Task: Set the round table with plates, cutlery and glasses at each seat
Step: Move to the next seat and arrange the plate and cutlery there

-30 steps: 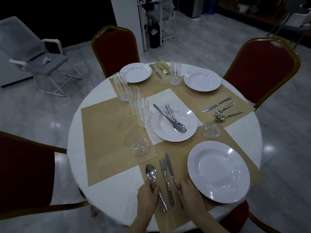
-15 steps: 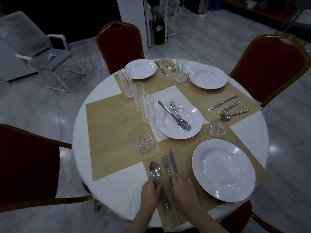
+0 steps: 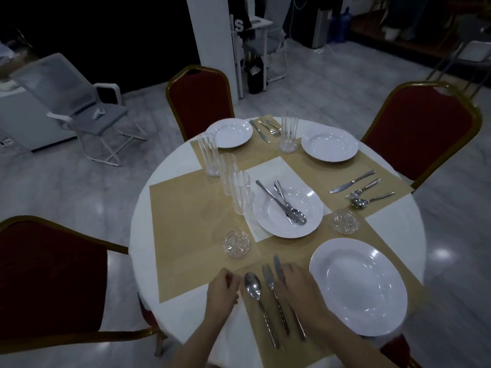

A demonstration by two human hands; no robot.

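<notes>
The step in hand looks like lining up the cutlery at the seat in the lower middle of the frame. The spoon (image 3: pixel 252 288), the fork (image 3: pixel 269 280) and the knife (image 3: pixel 277 266) lie side by side on the tan mat (image 3: pixel 268 351), just left of the big white plate (image 3: pixel 357 286). To do this well, nudge each piece softly so the three stay straight, close together and not crossing, with their ends level near the edge of the counter (image 3: pixel 186 322).

The right hand (image 3: pixel 300 290) lies flat and loose over the knife, fingers spread a little. It seems to press or slide the knife, not pinch it. The left hand (image 3: pixel 221 289) is curled with its fingers bent in, just left of the spoon bowl. I cannot tell if it touches the spoon, and it holds nothing I can see.

The seat at the left of the frame has a bare mat. A plate with cutlery (image 3: pixel 288 211) and three tall glasses (image 3: pixel 240 192) wait in the middle of the counter.
</notes>
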